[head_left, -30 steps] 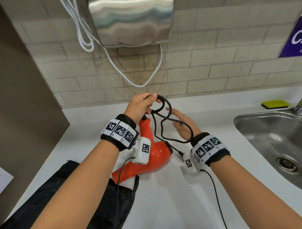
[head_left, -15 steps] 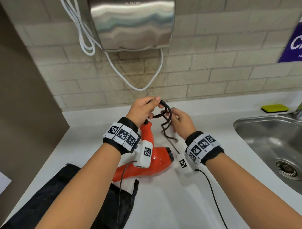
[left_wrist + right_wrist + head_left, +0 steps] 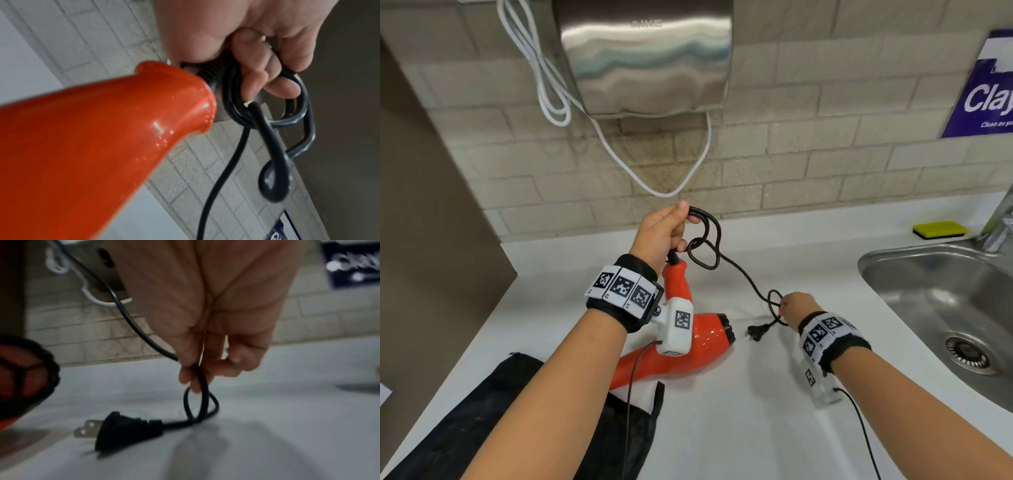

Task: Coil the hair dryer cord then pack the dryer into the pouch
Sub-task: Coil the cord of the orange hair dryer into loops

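Observation:
The orange hair dryer (image 3: 698,339) lies on the white counter (image 3: 722,428), its handle (image 3: 102,129) pointing at the wall. My left hand (image 3: 664,233) grips a few loops of the black cord (image 3: 705,240) at the handle's end; the curled fingers (image 3: 267,78) wrap the loops (image 3: 287,113). From there the cord runs right to my right hand (image 3: 794,305), which pinches it (image 3: 197,374) just above a small loop near the plug (image 3: 756,331). The plug (image 3: 115,428) rests on the counter. The black pouch (image 3: 482,421) lies at the near left, under the dryer's nozzle.
A steel sink (image 3: 945,308) is set into the counter at the right, with a yellow sponge (image 3: 940,229) behind it. A metal hand dryer (image 3: 643,58) with a white cable (image 3: 558,102) hangs on the tiled wall. A brown panel (image 3: 424,222) borders the left.
My right hand left the loops by the left hand and slid down the cord toward me and to the right, near the plug. The left hand kept its grip on the coil.

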A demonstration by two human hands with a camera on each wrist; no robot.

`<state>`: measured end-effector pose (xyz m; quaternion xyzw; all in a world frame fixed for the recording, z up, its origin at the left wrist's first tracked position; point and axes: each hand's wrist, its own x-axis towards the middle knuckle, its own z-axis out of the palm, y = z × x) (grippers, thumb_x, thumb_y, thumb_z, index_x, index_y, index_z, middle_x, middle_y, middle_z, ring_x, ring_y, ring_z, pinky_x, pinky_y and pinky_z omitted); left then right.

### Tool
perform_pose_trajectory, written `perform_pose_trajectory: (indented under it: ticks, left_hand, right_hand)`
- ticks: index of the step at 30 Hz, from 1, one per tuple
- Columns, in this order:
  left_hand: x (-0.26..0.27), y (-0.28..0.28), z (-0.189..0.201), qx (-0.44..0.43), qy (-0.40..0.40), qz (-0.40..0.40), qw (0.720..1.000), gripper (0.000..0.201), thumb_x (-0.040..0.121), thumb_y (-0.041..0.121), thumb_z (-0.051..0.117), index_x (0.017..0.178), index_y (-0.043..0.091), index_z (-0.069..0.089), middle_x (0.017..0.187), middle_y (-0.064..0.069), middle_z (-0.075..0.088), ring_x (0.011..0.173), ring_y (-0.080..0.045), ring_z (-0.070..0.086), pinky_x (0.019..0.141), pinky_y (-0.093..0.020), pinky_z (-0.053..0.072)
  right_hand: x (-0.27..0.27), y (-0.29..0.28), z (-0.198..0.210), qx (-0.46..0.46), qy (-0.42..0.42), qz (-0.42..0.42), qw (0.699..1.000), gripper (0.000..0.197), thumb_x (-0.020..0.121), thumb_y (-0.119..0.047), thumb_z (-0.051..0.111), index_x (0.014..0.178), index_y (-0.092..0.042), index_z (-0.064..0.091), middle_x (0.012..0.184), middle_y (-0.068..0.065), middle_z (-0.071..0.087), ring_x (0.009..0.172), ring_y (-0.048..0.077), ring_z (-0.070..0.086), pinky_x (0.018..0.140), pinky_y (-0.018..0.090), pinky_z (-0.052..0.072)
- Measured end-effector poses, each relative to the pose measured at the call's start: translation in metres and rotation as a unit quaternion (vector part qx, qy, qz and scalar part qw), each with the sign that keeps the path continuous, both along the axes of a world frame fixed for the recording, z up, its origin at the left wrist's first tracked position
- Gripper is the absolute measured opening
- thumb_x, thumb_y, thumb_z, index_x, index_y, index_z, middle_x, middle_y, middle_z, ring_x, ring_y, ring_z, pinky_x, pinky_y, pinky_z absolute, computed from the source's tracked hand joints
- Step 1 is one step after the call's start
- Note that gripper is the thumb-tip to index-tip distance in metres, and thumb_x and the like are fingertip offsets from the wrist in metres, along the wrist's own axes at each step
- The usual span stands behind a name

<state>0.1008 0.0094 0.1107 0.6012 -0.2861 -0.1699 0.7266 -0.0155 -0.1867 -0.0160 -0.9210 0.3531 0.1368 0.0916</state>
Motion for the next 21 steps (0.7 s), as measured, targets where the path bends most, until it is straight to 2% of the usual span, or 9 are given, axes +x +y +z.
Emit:
perform_pose_trajectory:
  ticks: [2, 5, 7, 9, 11, 12, 16, 18, 21]
  left_hand:
    - [0.000, 0.000, 0.001, 0.006, -0.007, -0.008, 1.000, 0.033, 0.095, 0.023, 0.044, 0.070, 0.008, 0.060, 0.039, 0.014, 0.027, 0.033, -0.002, 0.021, 0.039, -0.015, 0.031]
    - [0.000, 0.001, 0.002, 0.017, -0.013, -0.042, 0.999, 0.033, 0.097, 0.020, 0.040, 0.071, 0.008, 0.058, 0.041, 0.014, 0.028, 0.034, -0.002, 0.021, 0.041, -0.015, 0.032]
    - [0.000, 0.001, 0.002, 0.027, -0.016, -0.070, 0.997, 0.033, 0.098, 0.018, 0.038, 0.072, 0.008, 0.056, 0.042, 0.013, 0.029, 0.034, -0.002, 0.020, 0.041, -0.015, 0.033]
    - [-0.002, -0.001, 0.003, 0.037, -0.021, -0.086, 0.995, 0.032, 0.098, 0.018, 0.036, 0.072, 0.009, 0.053, 0.041, 0.013, 0.031, 0.034, -0.001, 0.021, 0.041, -0.015, 0.034]
    - [-0.005, -0.003, 0.005, 0.047, -0.025, -0.087, 0.995, 0.032, 0.098, 0.019, 0.036, 0.072, 0.009, 0.052, 0.039, 0.012, 0.034, 0.033, -0.001, 0.023, 0.041, -0.015, 0.033]
    - [-0.006, -0.003, 0.005, 0.050, -0.029, -0.086, 0.995, 0.033, 0.099, 0.019, 0.035, 0.072, 0.009, 0.052, 0.039, 0.012, 0.032, 0.032, 0.000, 0.026, 0.040, -0.014, 0.032]
    - [-0.007, -0.002, 0.005, 0.059, -0.058, -0.086, 0.993, 0.035, 0.099, 0.021, 0.033, 0.072, 0.009, 0.052, 0.040, 0.013, 0.028, 0.030, -0.001, 0.031, 0.039, -0.013, 0.031]
    - [-0.006, -0.003, 0.003, 0.063, -0.076, -0.083, 0.992, 0.035, 0.099, 0.023, 0.034, 0.072, 0.011, 0.053, 0.040, 0.014, 0.029, 0.032, -0.002, 0.024, 0.039, -0.013, 0.030]
    - [-0.008, -0.005, 0.001, 0.058, -0.073, -0.076, 0.993, 0.036, 0.099, 0.023, 0.034, 0.071, 0.011, 0.053, 0.036, 0.014, 0.029, 0.031, -0.001, 0.022, 0.038, -0.013, 0.027]
  right_hand:
    - [0.002, 0.008, 0.010, -0.024, -0.049, -0.007, 0.998, 0.035, 0.088, -0.010, 0.043, 0.122, -0.010, 0.051, 0.125, 0.009, 0.058, 0.114, 0.028, 0.053, 0.091, 0.034, 0.046]
    - [0.009, 0.026, 0.036, -0.002, -0.252, 0.068, 0.965, 0.062, 0.084, -0.006, 0.046, 0.140, -0.026, 0.026, 0.142, 0.006, 0.040, 0.128, 0.030, 0.036, 0.103, 0.045, 0.038]
    - [0.020, 0.043, 0.059, 0.083, -0.383, 0.182, 0.902, 0.064, 0.085, -0.002, 0.043, 0.142, -0.025, 0.025, 0.145, 0.006, 0.038, 0.133, 0.025, 0.033, 0.111, 0.041, 0.031]
    - [0.030, 0.059, 0.072, 0.172, -0.464, 0.285, 0.821, 0.061, 0.084, 0.003, 0.038, 0.139, -0.022, 0.031, 0.141, 0.006, 0.040, 0.132, 0.013, 0.034, 0.112, 0.020, 0.028]
    - [0.033, 0.072, 0.078, 0.217, -0.487, 0.304, 0.789, 0.054, 0.088, 0.006, 0.042, 0.134, -0.018, 0.032, 0.133, -0.003, 0.036, 0.125, -0.002, 0.031, 0.099, -0.003, 0.022]
    - [0.032, 0.078, 0.081, 0.242, -0.477, 0.281, 0.797, 0.049, 0.091, 0.003, 0.043, 0.136, -0.016, 0.034, 0.130, -0.006, 0.037, 0.122, -0.003, 0.032, 0.094, -0.005, 0.022]
    - [0.035, 0.077, 0.072, 0.339, -0.438, 0.233, 0.799, 0.032, 0.093, -0.014, 0.047, 0.125, -0.019, 0.048, 0.128, 0.000, 0.053, 0.122, 0.009, 0.042, 0.102, 0.023, 0.029]
    - [0.037, 0.077, 0.068, 0.356, -0.456, 0.237, 0.780, 0.026, 0.088, -0.020, 0.050, 0.114, -0.019, 0.052, 0.117, -0.003, 0.058, 0.117, 0.010, 0.049, 0.102, 0.026, 0.034]
    - [0.040, 0.082, 0.068, 0.384, -0.487, 0.241, 0.746, 0.021, 0.084, -0.015, 0.050, 0.104, -0.010, 0.054, 0.098, -0.013, 0.059, 0.096, -0.006, 0.057, 0.096, 0.021, 0.043]
